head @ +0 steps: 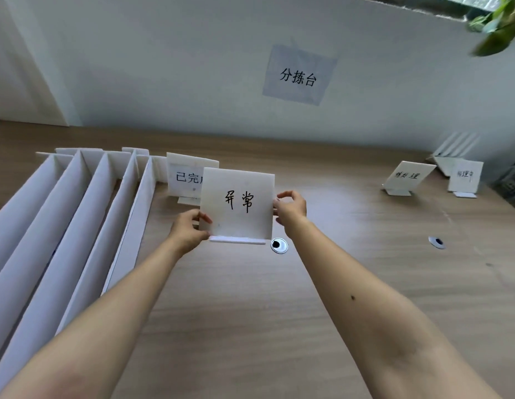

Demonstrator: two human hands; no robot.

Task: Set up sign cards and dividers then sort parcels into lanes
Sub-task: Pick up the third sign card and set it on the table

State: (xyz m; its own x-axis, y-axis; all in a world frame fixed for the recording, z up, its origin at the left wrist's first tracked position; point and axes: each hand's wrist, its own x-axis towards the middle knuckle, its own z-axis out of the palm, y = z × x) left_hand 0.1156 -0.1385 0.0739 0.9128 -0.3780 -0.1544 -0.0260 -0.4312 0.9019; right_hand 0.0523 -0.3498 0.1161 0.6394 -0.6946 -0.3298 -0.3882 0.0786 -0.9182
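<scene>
Two hands, left hand (190,228) and right hand (291,207), pinch the sign card (237,204) by its side edges; dividers (78,214) stand left, bare table (365,254) right.

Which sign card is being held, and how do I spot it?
Below the paper notice on the wall, over the wooden desk, a white sign card is pinched at its sides by the left hand and right hand. It reads 异常 in black handwriting; the card behind it and the two cards at far right stand unheld.
</scene>
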